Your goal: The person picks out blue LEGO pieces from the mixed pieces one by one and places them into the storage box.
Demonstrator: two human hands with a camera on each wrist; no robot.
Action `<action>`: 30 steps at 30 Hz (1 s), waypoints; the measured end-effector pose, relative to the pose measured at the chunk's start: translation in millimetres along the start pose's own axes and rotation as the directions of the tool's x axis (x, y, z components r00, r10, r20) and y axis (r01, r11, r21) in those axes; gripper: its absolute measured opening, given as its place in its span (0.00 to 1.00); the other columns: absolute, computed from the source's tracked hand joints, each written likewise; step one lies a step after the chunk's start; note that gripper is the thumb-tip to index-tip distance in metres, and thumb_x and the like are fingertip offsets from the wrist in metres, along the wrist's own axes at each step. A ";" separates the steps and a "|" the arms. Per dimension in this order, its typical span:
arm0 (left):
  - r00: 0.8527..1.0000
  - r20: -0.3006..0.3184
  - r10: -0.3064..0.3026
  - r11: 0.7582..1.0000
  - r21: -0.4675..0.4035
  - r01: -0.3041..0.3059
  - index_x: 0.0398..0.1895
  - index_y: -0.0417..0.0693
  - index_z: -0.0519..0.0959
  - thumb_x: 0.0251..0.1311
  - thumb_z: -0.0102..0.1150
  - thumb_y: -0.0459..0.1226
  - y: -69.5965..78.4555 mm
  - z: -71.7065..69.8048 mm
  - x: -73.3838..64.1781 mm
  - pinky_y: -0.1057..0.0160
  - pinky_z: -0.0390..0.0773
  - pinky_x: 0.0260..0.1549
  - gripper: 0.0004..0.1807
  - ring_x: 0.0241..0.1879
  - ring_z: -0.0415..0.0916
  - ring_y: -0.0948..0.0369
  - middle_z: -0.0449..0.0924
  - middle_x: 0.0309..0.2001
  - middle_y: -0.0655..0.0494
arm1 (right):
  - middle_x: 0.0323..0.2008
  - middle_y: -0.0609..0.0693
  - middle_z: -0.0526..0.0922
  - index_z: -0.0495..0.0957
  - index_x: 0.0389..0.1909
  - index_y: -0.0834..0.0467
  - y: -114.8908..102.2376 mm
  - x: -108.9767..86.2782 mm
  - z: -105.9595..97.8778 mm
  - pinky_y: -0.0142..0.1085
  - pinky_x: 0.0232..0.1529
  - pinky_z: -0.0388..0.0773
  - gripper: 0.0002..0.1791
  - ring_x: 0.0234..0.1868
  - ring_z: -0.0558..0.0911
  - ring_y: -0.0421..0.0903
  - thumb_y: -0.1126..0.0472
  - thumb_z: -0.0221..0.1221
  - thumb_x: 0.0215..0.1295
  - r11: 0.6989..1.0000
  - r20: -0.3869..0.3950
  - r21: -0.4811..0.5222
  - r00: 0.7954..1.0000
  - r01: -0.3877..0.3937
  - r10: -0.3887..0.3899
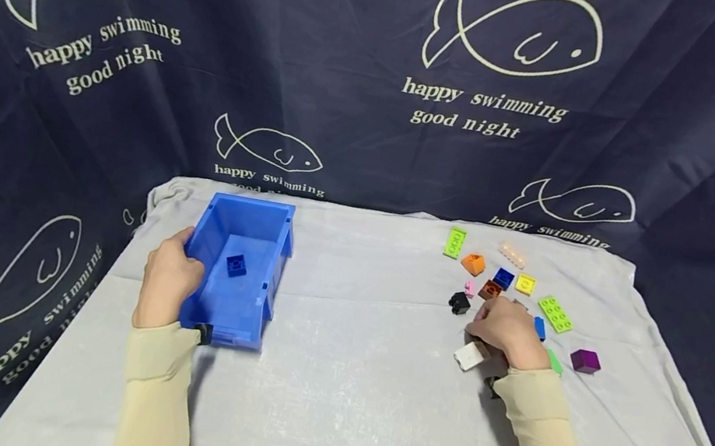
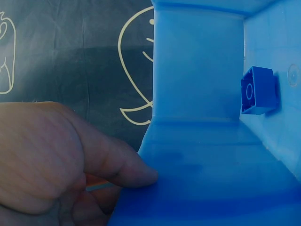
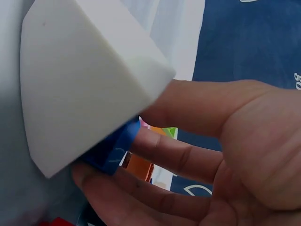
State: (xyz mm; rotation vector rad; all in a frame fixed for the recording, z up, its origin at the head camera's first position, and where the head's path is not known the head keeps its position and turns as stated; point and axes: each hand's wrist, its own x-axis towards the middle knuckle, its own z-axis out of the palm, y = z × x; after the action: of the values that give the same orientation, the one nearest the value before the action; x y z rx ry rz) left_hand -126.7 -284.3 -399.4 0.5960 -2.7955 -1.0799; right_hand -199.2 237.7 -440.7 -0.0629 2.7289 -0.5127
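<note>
My left hand [image 1: 169, 278] grips the left wall of a blue plastic bin [image 1: 270, 295], its thumb over the edge in the left wrist view. Inside the bin lies one dark blue brick [image 1: 237, 265], its hollow side showing. On the right, my right hand [image 1: 506, 329] is low among loose bricks. A blue brick [image 3: 113, 150] sits between its fingers in the right wrist view; the thumb tip is hidden behind a white block [image 3: 80, 89]. That white block [image 1: 469, 356] lies on the cloth just in front of the hand.
Around the right hand lie a black piece [image 1: 459, 303], a brown brick [image 1: 490, 290], an orange brick [image 1: 473, 264], a yellow brick [image 1: 525, 284], a lime brick [image 1: 555, 314], a purple brick [image 1: 586, 361] and several others. A dark printed curtain [image 1: 378, 100] hangs behind the table.
</note>
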 end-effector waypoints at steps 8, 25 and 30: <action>1.000 0.010 -0.008 1.000 0.003 0.008 0.79 0.36 0.61 0.57 0.38 0.27 0.5 -0.3 -0.3 0.33 0.68 0.65 0.40 0.68 0.68 0.32 0.66 0.71 0.28 | 0.32 0.54 0.82 0.82 0.31 0.55 -11.4 -3.0 -4.4 0.40 0.27 0.72 0.12 0.31 0.78 0.52 0.51 0.67 0.60 0.999 -0.029 0.045 0.999 -0.021 0.022; 1.000 0.007 -0.015 1.000 0.011 0.015 0.79 0.38 0.62 0.58 0.38 0.28 0.5 -0.4 0.1 0.33 0.69 0.64 0.39 0.67 0.69 0.32 0.69 0.70 0.28 | 0.35 0.50 0.86 0.85 0.36 0.54 -63.7 -14.2 -14.3 0.41 0.33 0.74 0.11 0.33 0.80 0.50 0.50 0.68 0.62 0.992 -0.165 0.063 0.982 0.105 -0.093; 1.000 0.006 -0.014 1.000 0.001 0.014 0.79 0.38 0.62 0.59 0.38 0.27 0.5 -0.5 0.4 0.34 0.68 0.65 0.39 0.67 0.69 0.33 0.68 0.70 0.28 | 0.37 0.49 0.88 0.85 0.36 0.53 -80.4 -15.4 -10.8 0.40 0.33 0.76 0.12 0.33 0.82 0.49 0.49 0.69 0.62 0.987 -0.180 0.081 0.976 0.136 -0.120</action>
State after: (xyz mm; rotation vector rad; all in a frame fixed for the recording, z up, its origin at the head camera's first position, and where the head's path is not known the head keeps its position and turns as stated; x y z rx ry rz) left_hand -127.1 -284.4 -398.8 0.6141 -2.8018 -1.0846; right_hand -190.5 168.0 -397.2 -0.1788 2.8801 -0.7116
